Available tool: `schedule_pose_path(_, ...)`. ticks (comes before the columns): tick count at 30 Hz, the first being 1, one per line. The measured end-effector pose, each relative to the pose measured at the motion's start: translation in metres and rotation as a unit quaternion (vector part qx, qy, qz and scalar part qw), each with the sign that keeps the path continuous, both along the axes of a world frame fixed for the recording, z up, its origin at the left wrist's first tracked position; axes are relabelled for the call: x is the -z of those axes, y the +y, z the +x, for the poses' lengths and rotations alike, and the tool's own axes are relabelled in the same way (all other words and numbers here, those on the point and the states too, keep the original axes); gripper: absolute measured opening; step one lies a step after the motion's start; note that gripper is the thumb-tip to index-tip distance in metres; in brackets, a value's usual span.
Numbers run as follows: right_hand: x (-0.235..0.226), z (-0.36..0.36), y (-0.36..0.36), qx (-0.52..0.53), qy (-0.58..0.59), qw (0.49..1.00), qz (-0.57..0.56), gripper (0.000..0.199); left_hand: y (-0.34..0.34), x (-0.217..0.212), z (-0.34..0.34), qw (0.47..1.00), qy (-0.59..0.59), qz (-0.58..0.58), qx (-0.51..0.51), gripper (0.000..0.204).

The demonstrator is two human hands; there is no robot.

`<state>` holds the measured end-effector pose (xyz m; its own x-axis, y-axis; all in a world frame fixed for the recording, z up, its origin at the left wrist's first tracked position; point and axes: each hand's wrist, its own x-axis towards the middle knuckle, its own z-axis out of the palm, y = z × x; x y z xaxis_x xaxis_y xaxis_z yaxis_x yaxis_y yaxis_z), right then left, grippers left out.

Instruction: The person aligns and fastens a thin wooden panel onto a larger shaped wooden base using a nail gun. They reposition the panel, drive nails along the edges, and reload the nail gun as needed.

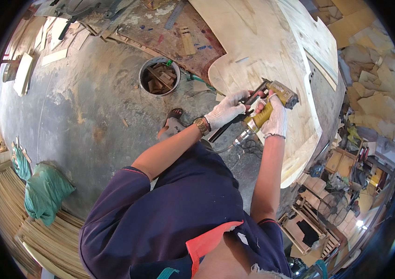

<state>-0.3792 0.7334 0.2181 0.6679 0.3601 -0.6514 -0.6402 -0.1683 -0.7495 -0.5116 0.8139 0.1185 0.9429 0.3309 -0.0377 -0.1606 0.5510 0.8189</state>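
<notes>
A yellow-brown pneumatic nail gun (283, 94) with a long black magazine is held in front of me, over the near edge of a pale plywood sheet (258, 46). My right hand (276, 118), in a white knit glove with bare fingertips, is wrapped round its handle. My left hand (227, 110), gloved the same way, closes on the black magazine; some of its fingers are hidden. A metal air fitting (243, 136) and a hose run down from the handle's end. The sheet has a curved, cut-out outline and lies on a worn workbench (167, 35).
A round bucket (164, 64) of wood offcuts stands on the grey floor beside the bench. Stacked wood strips (53, 242) and a green sack (47, 190) are at the lower left. On the right are a fan (333, 207), crates and brown sheet scraps (379, 93).
</notes>
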Motion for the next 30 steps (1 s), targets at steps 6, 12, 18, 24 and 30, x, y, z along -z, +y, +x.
schedule_pose_path(6,0.014,-0.026,-0.029,0.014,-0.171,0.985,0.002,0.020,0.013,0.030,0.004,0.991,0.133,0.003,0.012,0.051)
schedule_pose_path(12,0.007,-0.066,-0.081,-0.013,-0.296,0.955,-0.020,0.025,0.071,0.066,0.076,0.866,0.297,0.366,-0.167,0.030)
schedule_pose_path(18,-0.001,-0.097,-0.118,0.059,-0.254,0.959,0.110,0.032,0.102,0.096,0.160,0.732,0.424,0.518,-0.123,0.045)
schedule_pose_path(24,-0.007,-0.100,-0.158,0.135,-0.233,0.935,0.232,0.055,0.099,0.103,0.159,0.677,0.391,0.608,-0.138,0.027)
schedule_pose_path(30,-0.006,-0.092,-0.182,0.166,-0.185,0.869,0.429,0.064,0.039,-0.020,0.095,0.930,0.112,0.349,0.007,0.024)
